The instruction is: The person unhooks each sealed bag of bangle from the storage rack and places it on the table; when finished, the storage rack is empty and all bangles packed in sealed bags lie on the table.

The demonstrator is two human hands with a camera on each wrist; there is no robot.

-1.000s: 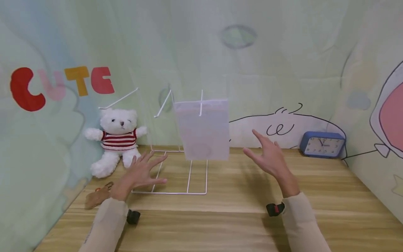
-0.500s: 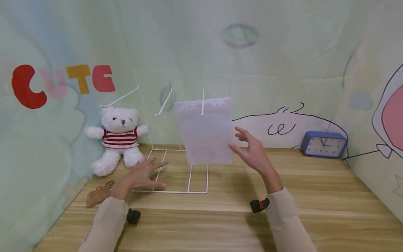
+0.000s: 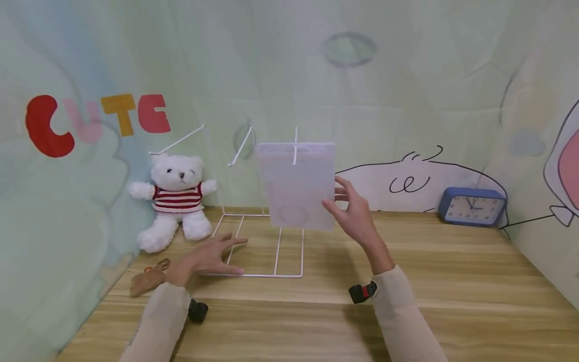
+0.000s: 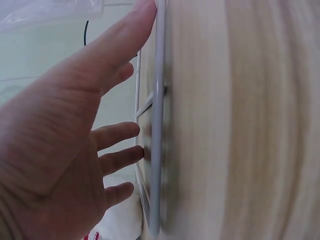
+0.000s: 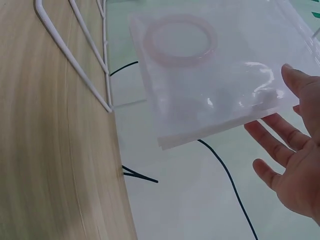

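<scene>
Wooden table under everything. On it, left of centre, white wire rack. Just left of rack's far end, seated white bear. On rack's right hook, translucent bag, hanging flat. At bag's right edge, right hand: thumb in front, fingers at and past the edge, parted; firm contact, can't tell. Over rack base, near left, left hand: spread wide, holding nothing. Far right, blue clock. Near left, brown pouch. Low in bag, faint ring; inside or behind, can't tell. Step, probably: taking hold of bag. Next, seemingly: pinch edge, keep rack steady.
</scene>
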